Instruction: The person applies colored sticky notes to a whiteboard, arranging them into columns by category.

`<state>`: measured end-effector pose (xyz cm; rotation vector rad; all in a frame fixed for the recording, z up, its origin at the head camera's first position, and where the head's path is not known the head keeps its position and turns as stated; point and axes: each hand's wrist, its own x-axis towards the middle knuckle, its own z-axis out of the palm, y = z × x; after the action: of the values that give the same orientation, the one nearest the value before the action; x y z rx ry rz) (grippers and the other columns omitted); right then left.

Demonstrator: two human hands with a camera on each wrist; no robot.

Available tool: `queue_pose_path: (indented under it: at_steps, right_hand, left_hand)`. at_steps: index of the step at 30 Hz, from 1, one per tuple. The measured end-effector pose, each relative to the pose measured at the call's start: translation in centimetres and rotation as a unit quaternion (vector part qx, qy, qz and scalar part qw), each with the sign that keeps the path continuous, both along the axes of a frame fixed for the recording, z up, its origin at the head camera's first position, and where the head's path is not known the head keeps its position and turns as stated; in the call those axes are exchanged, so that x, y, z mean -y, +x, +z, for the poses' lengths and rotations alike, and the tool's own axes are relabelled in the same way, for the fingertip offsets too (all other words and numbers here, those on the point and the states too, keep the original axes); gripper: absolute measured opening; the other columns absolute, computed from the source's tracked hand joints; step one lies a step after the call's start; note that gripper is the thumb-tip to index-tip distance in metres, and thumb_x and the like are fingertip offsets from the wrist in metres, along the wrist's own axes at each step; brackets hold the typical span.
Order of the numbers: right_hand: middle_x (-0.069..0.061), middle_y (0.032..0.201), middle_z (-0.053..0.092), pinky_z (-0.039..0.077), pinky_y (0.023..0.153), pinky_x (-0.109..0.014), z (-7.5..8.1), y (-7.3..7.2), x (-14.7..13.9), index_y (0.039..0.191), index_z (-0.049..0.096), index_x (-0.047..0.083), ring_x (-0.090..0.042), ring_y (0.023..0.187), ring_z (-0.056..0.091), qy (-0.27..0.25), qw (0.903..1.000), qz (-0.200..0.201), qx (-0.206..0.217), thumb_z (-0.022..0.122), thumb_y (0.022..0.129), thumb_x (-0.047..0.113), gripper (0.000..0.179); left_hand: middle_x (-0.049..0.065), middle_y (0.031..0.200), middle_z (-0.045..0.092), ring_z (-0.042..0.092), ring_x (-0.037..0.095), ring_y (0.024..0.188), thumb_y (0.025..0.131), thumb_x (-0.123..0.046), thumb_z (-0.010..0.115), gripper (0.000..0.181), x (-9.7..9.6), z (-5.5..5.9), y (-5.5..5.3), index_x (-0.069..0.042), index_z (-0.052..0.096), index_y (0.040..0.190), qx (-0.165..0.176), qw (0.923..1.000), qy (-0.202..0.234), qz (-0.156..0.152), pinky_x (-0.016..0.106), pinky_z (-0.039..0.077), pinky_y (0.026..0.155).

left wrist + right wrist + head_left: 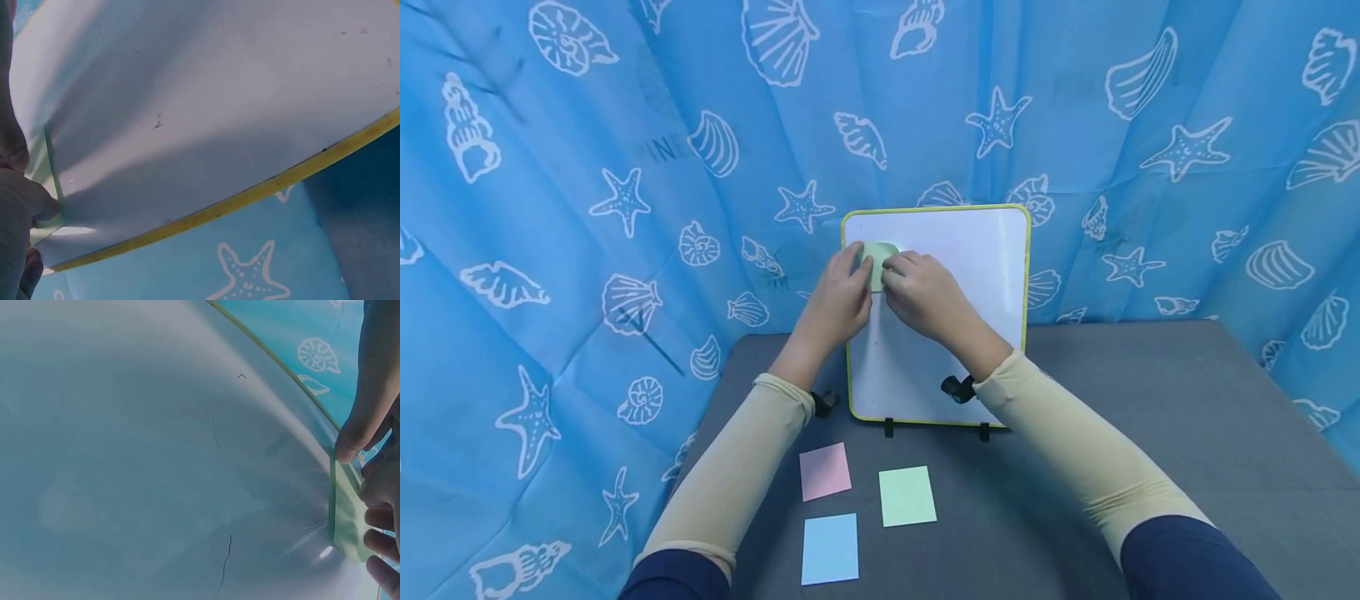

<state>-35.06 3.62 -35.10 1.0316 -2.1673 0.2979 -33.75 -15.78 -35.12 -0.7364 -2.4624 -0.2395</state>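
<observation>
A light green sticky note (pixel 877 265) is held against the upper left of a whiteboard (pixel 940 367) with a yellow rim. Thumb and fingers of my left hand (pixel 838 292) hold its left side; in the left wrist view, the left thumb (pixel 44 205) lies over the note's lower edge. From the other side, my right hand (pixel 925 293) pinches the note's right edge with curled fingers. Its top right corner curves a little. The right wrist view shows the same green note (pixel 350 515) between both hands, partly hidden by fingers.
On the grey table (pixel 1120 400) in front of the board lie a pink sticky note (pixel 825 472), a blue one (pixel 830 550) and another green one (pixel 907 497). Small black feet (pixel 889 427) stand under the board. A blue shell-patterned curtain (pixel 685 208) hangs behind.
</observation>
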Motion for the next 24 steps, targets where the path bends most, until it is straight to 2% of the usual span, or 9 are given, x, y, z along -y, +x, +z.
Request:
queue_pose_path:
  at_steps: [6, 9, 12, 16, 20, 24]
  right_hand:
    - [-0.019, 0.139, 0.069, 0.057, 0.105, -0.048, 0.1, -0.2, 0.5, 0.122, 0.075, -0.002, -0.037, 0.132, 0.065, 0.011, 0.9998, 0.017, -0.003, 0.071, 0.098, 0.004, 0.025]
    - [-0.019, 0.149, 0.062, 0.056, 0.105, -0.051, 0.2, -0.1, 0.6, 0.117, 0.075, -0.001, -0.037, 0.139, 0.059, 0.032, 0.9994, 0.003, 0.01, 0.067, 0.099, 0.001, 0.02]
    - [-0.016, 0.159, 0.054, 0.055, 0.104, -0.054, 0.2, 0.1, 0.7, 0.106, 0.074, 0.003, -0.037, 0.145, 0.053, 0.058, 0.9973, -0.023, 0.038, 0.065, 0.101, 0.002, 0.011]
    - [-0.014, 0.167, 0.044, 0.05, 0.109, -0.057, 0.2, 0.1, 0.9, 0.102, 0.073, 0.006, -0.038, 0.151, 0.045, 0.084, 0.9929, -0.045, 0.072, 0.062, 0.102, 0.005, 0.01]
    - [-0.013, 0.17, 0.04, 0.048, 0.111, -0.059, 0.2, 0.0, 0.9, 0.103, 0.072, 0.007, -0.039, 0.153, 0.041, 0.093, 0.9907, -0.052, 0.085, 0.06, 0.103, 0.006, 0.012]
    - [-0.013, 0.171, 0.038, 0.046, 0.114, -0.058, 0.2, 0.0, 0.7, 0.114, 0.074, 0.006, -0.038, 0.154, 0.04, 0.096, 0.9885, -0.067, 0.095, 0.059, 0.101, 0.006, 0.019]
  left_hand:
    - [0.028, 0.158, 0.046, 0.049, 0.044, 0.144, 0.102, -0.011, 0.065, 0.049, 0.2, -0.6, -0.1, 0.007, 0.057, 0.147, -0.017, 0.9998, 0.005, -0.007, 0.052, 0.044, 0.12]
    - [0.027, 0.159, 0.046, 0.048, 0.043, 0.145, 0.103, -0.013, 0.064, 0.049, 0.4, -0.9, -0.2, 0.007, 0.057, 0.148, -0.024, 0.9996, 0.006, -0.009, 0.052, 0.043, 0.121]
    - [0.026, 0.159, 0.045, 0.047, 0.043, 0.146, 0.104, -0.015, 0.063, 0.05, 0.5, -1.2, -0.4, 0.006, 0.056, 0.148, -0.03, 0.9995, 0.005, -0.01, 0.052, 0.042, 0.121]
    - [0.026, 0.159, 0.045, 0.047, 0.042, 0.146, 0.103, -0.015, 0.063, 0.051, 0.5, -1.4, -0.6, 0.005, 0.055, 0.149, -0.034, 0.9994, 0.003, -0.012, 0.052, 0.042, 0.121]
    - [0.025, 0.159, 0.045, 0.047, 0.042, 0.146, 0.103, -0.015, 0.063, 0.052, 0.5, -1.5, -0.8, 0.006, 0.055, 0.15, -0.034, 0.9993, 0.005, -0.015, 0.052, 0.042, 0.122]
    - [0.026, 0.159, 0.045, 0.047, 0.043, 0.145, 0.102, -0.015, 0.064, 0.053, 0.4, -1.6, -0.9, 0.006, 0.054, 0.15, -0.036, 0.9993, 0.004, -0.013, 0.053, 0.042, 0.121]
